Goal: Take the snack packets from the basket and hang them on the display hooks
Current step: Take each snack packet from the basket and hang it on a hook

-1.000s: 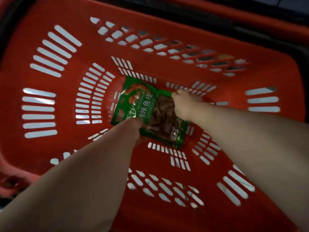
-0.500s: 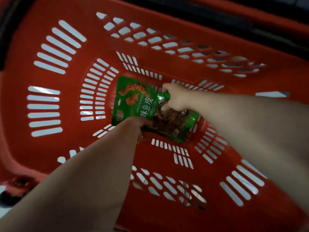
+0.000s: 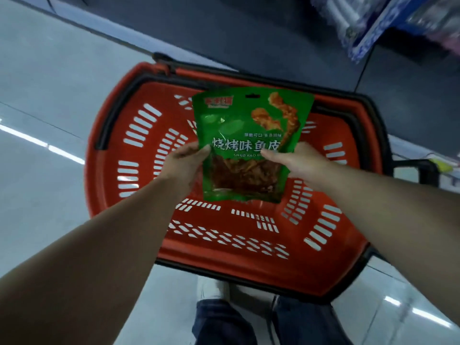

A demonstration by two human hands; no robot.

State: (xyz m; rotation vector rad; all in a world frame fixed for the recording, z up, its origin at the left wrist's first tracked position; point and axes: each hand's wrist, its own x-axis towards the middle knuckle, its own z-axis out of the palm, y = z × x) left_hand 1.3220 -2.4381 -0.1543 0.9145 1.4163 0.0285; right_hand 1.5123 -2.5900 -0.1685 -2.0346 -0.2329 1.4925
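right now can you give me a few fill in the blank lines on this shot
1. The green plastic snack packet is held by ____ hands.
2. The packet is held above a slotted plastic basket coloured ____.
3. The left hand grips the packet's ____ edge.
4. The hang hole sits at the packet's ____.

Missing words: both; red; left; top

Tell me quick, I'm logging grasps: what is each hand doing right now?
Left hand: closed on the left edge of the green snack packet.
Right hand: closed on the packet's right edge, above the red basket.
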